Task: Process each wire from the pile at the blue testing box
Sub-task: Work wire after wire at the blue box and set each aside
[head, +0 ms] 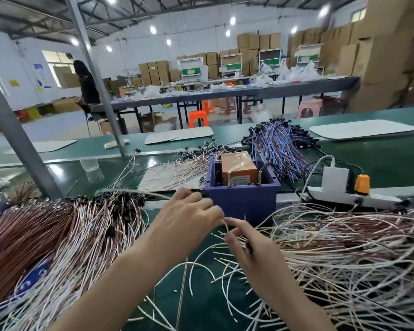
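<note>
The blue testing box [242, 199] stands mid-table, with an orange unit [239, 167] and two metal pins inside. My left hand [189, 216] and my right hand [246, 244] meet just in front of the box, and both pinch a thin white wire [225, 226] between their fingertips. A big loose pile of white and brown wires [344, 254] spreads to the right, under my right hand. A second pile [58, 240] with black ends lies to the left.
Blue-purple wires [280, 149] lie behind the box. A white power strip [351, 195] with a white adapter and an orange plug sits at right. A grey metal post [17, 144] stands at left. White trays, stools, tables, cartons and a person are farther back.
</note>
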A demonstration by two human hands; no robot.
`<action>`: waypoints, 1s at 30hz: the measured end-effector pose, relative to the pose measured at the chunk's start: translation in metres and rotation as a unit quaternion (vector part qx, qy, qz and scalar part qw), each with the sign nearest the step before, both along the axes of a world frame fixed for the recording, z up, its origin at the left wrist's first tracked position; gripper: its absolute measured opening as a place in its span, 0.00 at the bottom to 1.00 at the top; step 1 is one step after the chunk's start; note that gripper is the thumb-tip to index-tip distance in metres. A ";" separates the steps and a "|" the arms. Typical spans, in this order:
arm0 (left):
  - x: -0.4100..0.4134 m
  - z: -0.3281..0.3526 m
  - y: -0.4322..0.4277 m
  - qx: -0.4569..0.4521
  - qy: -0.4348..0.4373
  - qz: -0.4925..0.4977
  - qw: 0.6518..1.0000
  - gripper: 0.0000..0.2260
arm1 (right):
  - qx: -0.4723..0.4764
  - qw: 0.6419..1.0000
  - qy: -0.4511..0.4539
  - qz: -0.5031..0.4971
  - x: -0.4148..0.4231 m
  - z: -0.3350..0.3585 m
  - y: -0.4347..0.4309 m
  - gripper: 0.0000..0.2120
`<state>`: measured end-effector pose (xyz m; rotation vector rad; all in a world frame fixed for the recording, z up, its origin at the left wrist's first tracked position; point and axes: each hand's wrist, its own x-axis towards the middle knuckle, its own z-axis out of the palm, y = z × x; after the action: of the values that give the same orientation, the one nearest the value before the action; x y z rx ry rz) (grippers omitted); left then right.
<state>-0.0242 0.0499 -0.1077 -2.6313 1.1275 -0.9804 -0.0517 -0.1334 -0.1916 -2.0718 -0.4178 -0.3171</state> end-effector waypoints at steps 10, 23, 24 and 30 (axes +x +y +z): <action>0.006 -0.003 -0.019 -0.033 0.006 -0.050 0.998 0.04 | 0.134 0.991 0.008 -0.006 0.007 0.001 -0.011 0.11; -0.002 -0.026 -0.040 -0.673 0.395 0.086 0.619 0.07 | 0.172 0.982 0.073 0.012 0.007 0.001 -0.008 0.08; -0.002 -0.029 -0.043 -0.651 0.407 0.082 0.635 0.07 | 0.169 0.983 0.071 0.014 0.007 0.001 -0.007 0.07; -0.017 -0.059 -0.058 -0.576 0.459 -0.041 0.675 0.06 | 0.195 0.978 0.066 0.015 0.008 0.001 -0.008 0.11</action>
<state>-0.0413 -0.0086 -0.1664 -4.4750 0.7566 -0.2192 -0.0438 -0.1411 -0.1909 -1.6899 -0.2792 -0.2206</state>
